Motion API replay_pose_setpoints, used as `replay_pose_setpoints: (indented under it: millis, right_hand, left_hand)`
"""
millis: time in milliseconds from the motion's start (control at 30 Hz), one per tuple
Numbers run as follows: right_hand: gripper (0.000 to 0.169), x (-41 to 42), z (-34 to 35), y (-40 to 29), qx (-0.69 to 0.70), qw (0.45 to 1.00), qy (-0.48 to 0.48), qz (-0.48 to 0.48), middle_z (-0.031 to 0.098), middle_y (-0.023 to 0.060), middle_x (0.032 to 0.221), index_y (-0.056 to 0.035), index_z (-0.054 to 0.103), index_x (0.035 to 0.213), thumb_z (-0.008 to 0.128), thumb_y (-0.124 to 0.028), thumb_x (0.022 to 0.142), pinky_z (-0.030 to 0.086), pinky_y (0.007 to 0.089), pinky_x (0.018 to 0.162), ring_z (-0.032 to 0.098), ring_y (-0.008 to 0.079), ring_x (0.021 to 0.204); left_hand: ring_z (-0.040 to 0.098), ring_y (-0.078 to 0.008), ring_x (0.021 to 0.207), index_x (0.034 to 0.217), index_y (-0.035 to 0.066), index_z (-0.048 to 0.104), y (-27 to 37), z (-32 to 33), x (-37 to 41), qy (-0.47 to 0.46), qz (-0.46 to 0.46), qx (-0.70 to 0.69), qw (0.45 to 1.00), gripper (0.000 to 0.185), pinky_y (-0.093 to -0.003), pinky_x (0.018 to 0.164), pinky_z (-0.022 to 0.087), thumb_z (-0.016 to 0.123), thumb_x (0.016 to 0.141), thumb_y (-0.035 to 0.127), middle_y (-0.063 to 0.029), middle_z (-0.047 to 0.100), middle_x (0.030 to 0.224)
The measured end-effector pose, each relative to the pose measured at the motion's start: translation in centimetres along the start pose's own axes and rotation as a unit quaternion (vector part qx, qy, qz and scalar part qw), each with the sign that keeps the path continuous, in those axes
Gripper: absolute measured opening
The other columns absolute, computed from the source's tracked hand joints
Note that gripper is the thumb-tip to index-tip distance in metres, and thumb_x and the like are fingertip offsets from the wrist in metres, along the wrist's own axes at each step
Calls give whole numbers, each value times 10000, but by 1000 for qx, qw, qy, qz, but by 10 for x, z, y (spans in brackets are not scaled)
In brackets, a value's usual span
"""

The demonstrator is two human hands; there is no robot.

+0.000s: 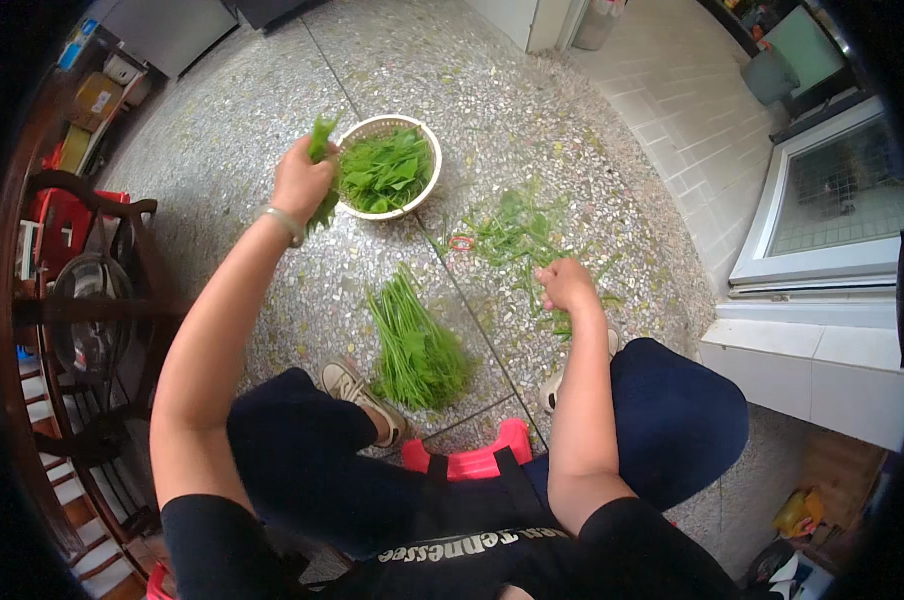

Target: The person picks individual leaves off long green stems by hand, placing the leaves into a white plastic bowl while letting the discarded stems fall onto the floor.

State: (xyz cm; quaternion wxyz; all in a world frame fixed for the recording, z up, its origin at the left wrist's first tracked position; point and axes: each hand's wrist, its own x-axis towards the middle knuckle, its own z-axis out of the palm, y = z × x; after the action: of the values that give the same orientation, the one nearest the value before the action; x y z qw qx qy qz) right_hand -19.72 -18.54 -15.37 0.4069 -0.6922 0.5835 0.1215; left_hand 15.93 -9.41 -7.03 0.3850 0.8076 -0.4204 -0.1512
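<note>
My left hand (pixel 304 178) is closed around a small bunch of leafy greens (pixel 321 142), just left of a round plastic colander (pixel 438 161). Cut or picked greens (pixel 386 171) fill much of that colander. Over a scattered heap of stems and leaf scraps (pixel 508 229) on the floor, my right hand (pixel 569 283) has its fingers curled on thin green stems (pixel 548 253); how many is blurred. Between my shoes lies a larger bunch of long-stemmed greens (pixel 419 341), its stems pointing away from me.
A red rubber band (pixel 461 243) lies by the scraps. Beneath me is a pink plastic stool (pixel 470 459). Dark wooden furniture (pixel 54 311) with a metal pan stands at left. To the right are a framed glass door or window (pixel 827 187) and a tiled ledge (pixel 804 352).
</note>
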Motion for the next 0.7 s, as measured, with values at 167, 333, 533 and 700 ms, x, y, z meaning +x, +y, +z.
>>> replay_pose_setpoints:
  millis: [167,333,533,700]
  right_hand:
    - [229,27,22,-6,51,995,43,-80,614,179,845,-34,613,857,579,-249,785,445,407,714,582,333,805]
    - [194,37,46,-16,74,993,2,-92,619,173,866,-36,604,911,574,-190,797,447,397,719,585,340,813]
    - [168,56,101,-6,104,989,-57,-90,613,181,916,-37,600,935,552,-146,817,445,396,750,582,335,849]
    - [163,57,142,1,34,990,-127,-52,614,154,942,-67,613,953,531,-119,822,441,393,790,580,306,881]
  left_hand:
    - [499,-336,977,1052,61,483,-54,86,65,-21,59,248,967,391,-418,846,408,619,687,101,-169,519,1046]
    - [94,-315,1319,1372,236,177,-99,161,68,-221,-75,369,900,742,-522,1045,129,611,771,269,-59,119,1437]
    - [27,-345,1325,1390,294,15,-141,194,62,-198,-57,399,894,793,-545,1039,110,542,797,309,-48,13,1459]
    - [147,-377,1296,1392,283,40,-141,156,107,-298,3,362,883,968,-491,1029,228,637,641,155,-144,82,1439]
